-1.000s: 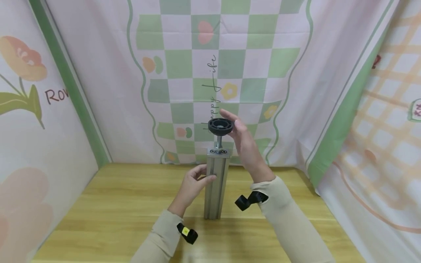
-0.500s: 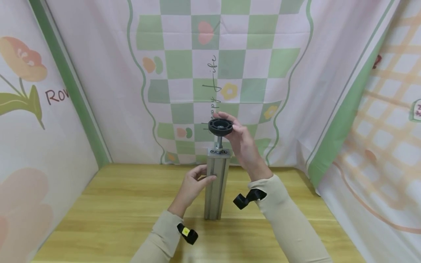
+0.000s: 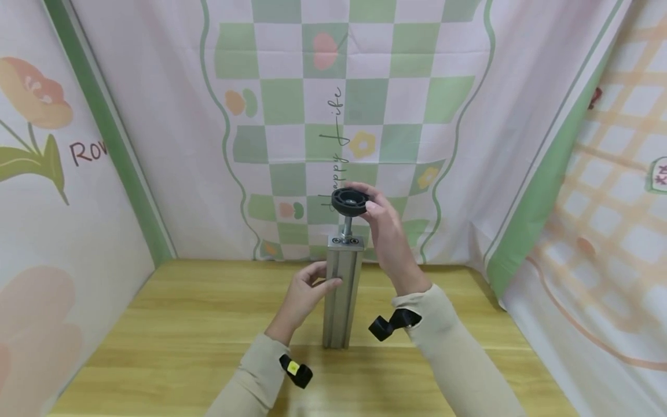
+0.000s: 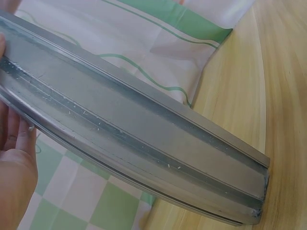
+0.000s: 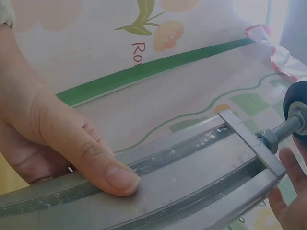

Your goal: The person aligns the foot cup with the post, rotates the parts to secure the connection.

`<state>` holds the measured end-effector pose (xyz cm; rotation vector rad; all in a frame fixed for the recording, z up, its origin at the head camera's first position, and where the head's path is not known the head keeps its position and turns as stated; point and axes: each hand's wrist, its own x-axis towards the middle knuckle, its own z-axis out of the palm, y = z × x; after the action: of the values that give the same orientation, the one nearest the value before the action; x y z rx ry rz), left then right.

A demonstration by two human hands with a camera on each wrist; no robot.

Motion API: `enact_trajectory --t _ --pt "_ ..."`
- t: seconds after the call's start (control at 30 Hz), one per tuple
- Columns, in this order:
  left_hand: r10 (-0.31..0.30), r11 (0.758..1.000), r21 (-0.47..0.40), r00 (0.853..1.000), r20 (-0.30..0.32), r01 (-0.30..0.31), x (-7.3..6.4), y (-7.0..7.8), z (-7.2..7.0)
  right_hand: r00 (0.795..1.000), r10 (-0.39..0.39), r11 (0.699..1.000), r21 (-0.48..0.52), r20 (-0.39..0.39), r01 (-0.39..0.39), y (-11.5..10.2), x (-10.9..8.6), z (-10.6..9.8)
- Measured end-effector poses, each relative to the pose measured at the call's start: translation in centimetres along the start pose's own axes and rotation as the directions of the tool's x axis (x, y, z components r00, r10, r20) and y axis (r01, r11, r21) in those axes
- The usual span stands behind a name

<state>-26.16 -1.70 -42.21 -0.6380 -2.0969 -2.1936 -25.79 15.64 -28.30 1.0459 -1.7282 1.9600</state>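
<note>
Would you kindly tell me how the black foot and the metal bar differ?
The black foot is dark and round; the metal bar is silvery, long and straight-edged.
The foot is the smaller piece; the bar is much bulkier.
The foot sits up top, while the bar stands upright below it, with grooves along its length.
Shared: both are joined by the threaded rod between them.

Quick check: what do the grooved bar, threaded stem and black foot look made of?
The grooved bar: metal, probably aluminium; dull silver-grey with straight channels.
The threaded stem: metal, likely plated steel; silvery sheen along its threads.
The black foot: plastic or rubber, can't tell which; mostly matte, with a moulded-looking ring.
</note>
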Motion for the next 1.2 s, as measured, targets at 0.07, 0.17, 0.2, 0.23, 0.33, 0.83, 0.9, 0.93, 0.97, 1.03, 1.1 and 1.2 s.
enact_trajectory --t 0.07,0.17,0.2,0.23,0.33,0.83,0.9,0.93,0.97,1.03,1.1,1.2 --pt "0.008 1.0 0.0 1.0 0.0 -0.008 0.0 -0.2 0.0 0.999 0.006 0.999 -0.042 -0.034 -0.007 0.0 -0.3 0.1" --pt "0.019 1.0 -0.004 1.0 0.005 -0.019 0.1 -0.4 -0.1 0.996 0.016 0.996 -0.088 -0.09 -0.024 -0.1 -0.8 0.3" --pt "0.023 1.0 -0.004 1.0 0.007 -0.023 0.1 -0.4 -0.1 0.994 0.019 0.995 -0.096 -0.109 -0.029 -0.1 -0.9 0.4" --pt "0.024 1.0 -0.006 1.0 0.008 -0.024 0.1 -0.5 -0.1 0.992 0.024 0.995 -0.094 -0.126 -0.036 -0.2 -1.0 0.5" --pt "0.029 1.0 -0.004 0.999 0.012 -0.029 0.1 -0.6 -0.1 0.985 0.028 0.995 -0.089 -0.17 -0.044 -0.2 -1.3 0.7" --pt "0.029 1.0 0.0 0.999 0.021 -0.029 0.0 -0.7 -0.2 0.961 -0.141 0.937 -0.347 -0.239 0.051 -0.2 -1.2 1.3" --pt "0.028 1.0 0.001 0.999 0.018 -0.028 0.0 -0.7 -0.2 0.964 -0.152 0.939 -0.335 -0.22 0.072 0.1 -1.3 1.2" --pt "0.03 1.0 0.002 0.999 0.018 -0.03 0.0 -0.8 -0.2 0.967 -0.147 0.946 -0.316 -0.208 0.076 0.2 -1.4 1.2" --pt "0.032 0.999 0.003 0.999 0.015 -0.032 0.0 -0.8 -0.2 0.971 -0.141 0.95 -0.301 -0.193 0.078 0.3 -1.4 1.1" --pt "0.036 0.999 0.001 0.999 0.012 -0.036 0.0 -0.8 -0.2 0.981 -0.114 0.959 -0.276 -0.158 0.067 0.5 -1.4 0.8" --pt "0.041 0.999 0.004 0.999 0.012 -0.041 0.0 -0.8 -0.2 0.991 -0.078 0.969 -0.24 -0.112 0.049 0.6 -1.2 0.6" --pt "0.051 0.999 0.006 0.999 0.015 -0.052 0.0 -0.8 -0.2 0.999 -0.028 0.986 -0.165 -0.03 0.022 0.7 -0.7 0.1"
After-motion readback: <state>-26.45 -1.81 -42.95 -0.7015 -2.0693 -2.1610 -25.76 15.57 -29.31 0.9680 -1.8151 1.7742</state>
